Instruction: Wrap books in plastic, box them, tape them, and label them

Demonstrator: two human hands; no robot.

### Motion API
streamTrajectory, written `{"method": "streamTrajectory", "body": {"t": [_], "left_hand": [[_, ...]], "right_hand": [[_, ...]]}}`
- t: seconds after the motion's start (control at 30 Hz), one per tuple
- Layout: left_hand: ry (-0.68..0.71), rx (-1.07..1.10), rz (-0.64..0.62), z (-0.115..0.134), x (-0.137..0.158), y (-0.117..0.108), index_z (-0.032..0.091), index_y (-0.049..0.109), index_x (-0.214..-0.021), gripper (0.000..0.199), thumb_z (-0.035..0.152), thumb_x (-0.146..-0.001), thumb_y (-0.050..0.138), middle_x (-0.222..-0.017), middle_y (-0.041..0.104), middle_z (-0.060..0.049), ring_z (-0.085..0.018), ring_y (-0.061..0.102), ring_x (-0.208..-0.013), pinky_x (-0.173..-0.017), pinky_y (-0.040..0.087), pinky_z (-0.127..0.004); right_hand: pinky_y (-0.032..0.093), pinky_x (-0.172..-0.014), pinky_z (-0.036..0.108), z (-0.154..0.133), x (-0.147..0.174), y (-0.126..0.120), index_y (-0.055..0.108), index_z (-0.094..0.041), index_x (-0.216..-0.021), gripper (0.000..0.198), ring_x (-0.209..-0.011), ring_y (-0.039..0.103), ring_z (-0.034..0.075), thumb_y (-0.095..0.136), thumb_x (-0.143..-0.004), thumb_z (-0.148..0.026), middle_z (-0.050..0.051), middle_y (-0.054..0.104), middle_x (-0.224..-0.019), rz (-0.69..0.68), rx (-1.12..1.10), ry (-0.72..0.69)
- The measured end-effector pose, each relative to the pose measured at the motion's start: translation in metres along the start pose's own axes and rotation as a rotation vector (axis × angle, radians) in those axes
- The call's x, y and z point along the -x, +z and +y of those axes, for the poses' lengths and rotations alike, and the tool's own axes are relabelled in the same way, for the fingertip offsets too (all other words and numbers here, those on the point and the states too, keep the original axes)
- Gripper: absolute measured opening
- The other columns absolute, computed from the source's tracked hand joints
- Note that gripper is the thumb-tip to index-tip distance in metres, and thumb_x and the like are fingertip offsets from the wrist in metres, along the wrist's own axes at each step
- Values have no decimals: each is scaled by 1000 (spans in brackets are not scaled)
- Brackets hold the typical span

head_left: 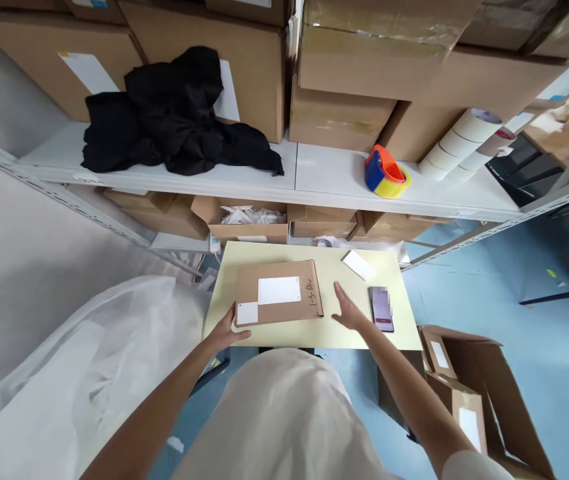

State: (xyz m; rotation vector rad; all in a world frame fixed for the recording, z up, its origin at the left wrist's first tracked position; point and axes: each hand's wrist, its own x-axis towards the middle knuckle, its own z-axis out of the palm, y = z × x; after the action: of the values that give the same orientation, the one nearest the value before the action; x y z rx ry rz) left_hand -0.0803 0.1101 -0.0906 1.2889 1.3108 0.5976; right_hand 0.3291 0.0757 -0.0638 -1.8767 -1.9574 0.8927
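Observation:
A flat brown cardboard box (pixel 291 270) lies on the small pale-yellow table (pixel 269 250), with white labels and handwriting on its top. My left hand (pixel 223 331) is at the box's near left corner, its fingers along the left side and its thumb stretched out in front. It seems to touch the box without closing around it. To the right of the box, my right hand (pixel 348 312) hovers apart from it, thumb and fingers spread, nothing held. A phone (pixel 381 310) with a lit screen lies right of that hand. Behind it is a small white card or box (pixel 359 265).
Above the table's far side runs a grey metal shelf (pixel 324 190) with large cartons, black cloth (pixel 174 120), a tape dispenser (pixel 385 173) and label rolls (pixel 457 147). An open carton (pixel 504 393) with smaller boxes stands on the floor at right; white plastic sheeting (pixel 99 380) lies at left.

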Motion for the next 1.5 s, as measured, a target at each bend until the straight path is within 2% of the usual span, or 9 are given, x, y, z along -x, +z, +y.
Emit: {"method": "streamTrajectory", "body": {"t": [0.1,0.2,0.53,0.7,0.87,1.0,1.1,1.23,1.5], "left_hand": [[-35,5,-85,-4,2,9,15,51,-125,93,43,-44,86,-128,60,-16,-33,54,-121,-104,41,-46],[-65,46,-60,1,1,23,14,55,-113,80,45,-45,85,-119,66,-16,-32,61,-112,-101,44,-48],[119,-151,39,48,-7,13,16,59,-87,40,46,-62,70,-88,67,-9,-25,66,-81,-73,54,-39],[194,-328,20,73,-25,22,16,63,-71,33,48,-74,57,-74,60,-4,-21,61,-79,-75,49,-32],[143,-378,-66,73,-44,44,14,66,-91,36,45,-81,51,-83,66,-7,-23,63,-84,-77,48,-32],[144,-470,5,75,-42,55,9,45,-133,57,36,-83,50,-128,56,-20,-31,52,-120,-99,40,-43],[366,-697,88,88,-29,62,4,24,-145,73,39,-86,47,-151,28,-25,-34,24,-141,-111,24,-50],[612,-982,-168,111,-15,79,11,22,-149,77,53,-88,43,-157,16,-18,-35,8,-146,-115,9,-53],[563,-1109,-435,127,-20,126,12,16,-151,80,58,-89,37,-158,11,-16,-34,7,-146,-115,9,-53]], "right_hand": [[28,-113,49,1,6,58,2,-19,-152,110,-142,24,31,69,-65,-19,18,15,-157,-70,-164,27],[33,-109,51,-13,-5,75,14,-21,-151,96,-135,39,31,65,-69,-18,17,36,-149,52,-304,1],[53,-73,35,-42,21,14,59,-19,-105,28,-82,66,23,54,-82,-34,8,71,-96,74,-375,100],[49,-71,34,-54,35,-12,61,-20,-93,41,-79,66,25,37,-90,-53,7,70,-82,173,-132,307],[49,-73,34,-56,34,-9,58,-18,-116,48,-89,67,26,39,-91,-53,13,71,-96,241,-141,484],[51,-81,37,-53,32,-2,48,-16,-132,58,-98,66,26,38,-91,-55,16,69,-110,257,-247,586],[43,-98,47,-55,34,1,31,-11,-145,70,-126,50,32,36,-91,-56,23,51,-137,315,-89,524],[27,-108,58,-68,40,3,19,-16,-151,77,-145,11,37,38,-90,-59,19,15,-157,266,221,209],[26,-110,53,-29,20,-21,14,-16,-152,73,-146,10,31,31,-93,-56,17,10,-158,117,202,29]]}}
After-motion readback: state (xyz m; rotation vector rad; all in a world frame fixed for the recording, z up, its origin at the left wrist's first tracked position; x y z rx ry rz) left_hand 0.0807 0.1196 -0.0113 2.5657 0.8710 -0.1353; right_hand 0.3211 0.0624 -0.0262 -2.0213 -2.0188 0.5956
